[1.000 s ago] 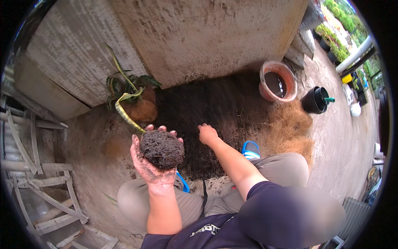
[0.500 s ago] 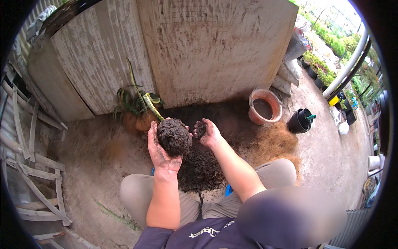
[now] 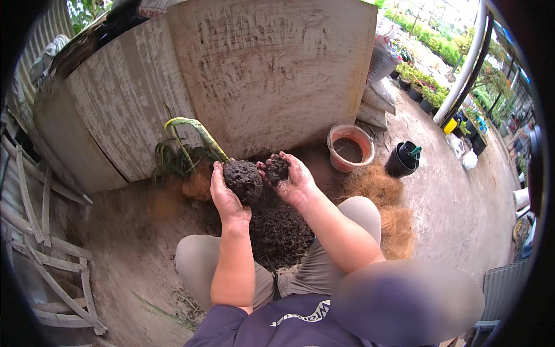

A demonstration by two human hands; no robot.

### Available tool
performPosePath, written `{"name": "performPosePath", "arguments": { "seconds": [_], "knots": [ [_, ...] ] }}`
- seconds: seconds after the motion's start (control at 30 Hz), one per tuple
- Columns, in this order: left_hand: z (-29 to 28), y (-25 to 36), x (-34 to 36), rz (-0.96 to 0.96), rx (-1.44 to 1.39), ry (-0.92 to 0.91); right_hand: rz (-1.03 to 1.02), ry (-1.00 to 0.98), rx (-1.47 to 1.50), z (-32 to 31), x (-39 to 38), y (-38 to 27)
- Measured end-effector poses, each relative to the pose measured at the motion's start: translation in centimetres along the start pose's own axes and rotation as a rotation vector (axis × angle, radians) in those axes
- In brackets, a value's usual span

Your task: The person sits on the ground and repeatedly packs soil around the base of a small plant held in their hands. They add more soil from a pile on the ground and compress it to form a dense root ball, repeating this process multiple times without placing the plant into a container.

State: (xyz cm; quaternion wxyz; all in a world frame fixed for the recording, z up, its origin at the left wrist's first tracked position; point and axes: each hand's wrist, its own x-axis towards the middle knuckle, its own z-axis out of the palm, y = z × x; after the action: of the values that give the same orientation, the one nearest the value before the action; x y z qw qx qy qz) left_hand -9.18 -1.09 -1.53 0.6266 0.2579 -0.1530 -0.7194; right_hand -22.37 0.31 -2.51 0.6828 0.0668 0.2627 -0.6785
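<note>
My left hand [image 3: 226, 203] is wrapped round the dark, round root ball [image 3: 243, 181] of a plant. Out of its top rises a long green leaf with yellow edges [image 3: 203, 134], leaning to the far left and bending over. Close beside it, my right hand [image 3: 299, 184] is cupped, fingers curled round a clump of loose dark soil [image 3: 278, 170]. Its fingertips are near the root ball's right side; whether they touch it I cannot tell. Below both hands a heap of dark soil [image 3: 278, 234] lies on the ground between my legs.
A reddish-brown pot [image 3: 342, 164] stands beyond my right knee, with stacked black pots [image 3: 399, 162] to its right. Brown fibre [image 3: 398, 222] lies nearby. A large board [image 3: 272, 75] closes off the far side; a wooden frame [image 3: 51, 260] stands at left. Sacks [image 3: 378, 103] lean behind.
My right hand has come closer to the root ball and turned its soil upward. The leaf now arches more to the left. The whole view has shifted a little.
</note>
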Motion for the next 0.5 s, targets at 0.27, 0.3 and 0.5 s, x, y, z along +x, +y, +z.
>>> {"name": "performPosePath", "arguments": {
  "seconds": [0.27,0.3,0.5],
  "knots": [
    [0.3,-1.8,0.3,-0.057,0.077,-0.057,-0.307,-0.145,-0.124,0.7,-1.7,1.8],
    [0.2,-1.9,0.4,-0.051,0.091,-0.042,-0.355,-0.176,-0.153,0.7,-1.6,2.0],
    [0.2,-2.6,0.7,-0.031,0.119,-0.028,-0.509,-0.213,-0.312,-0.4,-0.6,2.7]
  ]
}}
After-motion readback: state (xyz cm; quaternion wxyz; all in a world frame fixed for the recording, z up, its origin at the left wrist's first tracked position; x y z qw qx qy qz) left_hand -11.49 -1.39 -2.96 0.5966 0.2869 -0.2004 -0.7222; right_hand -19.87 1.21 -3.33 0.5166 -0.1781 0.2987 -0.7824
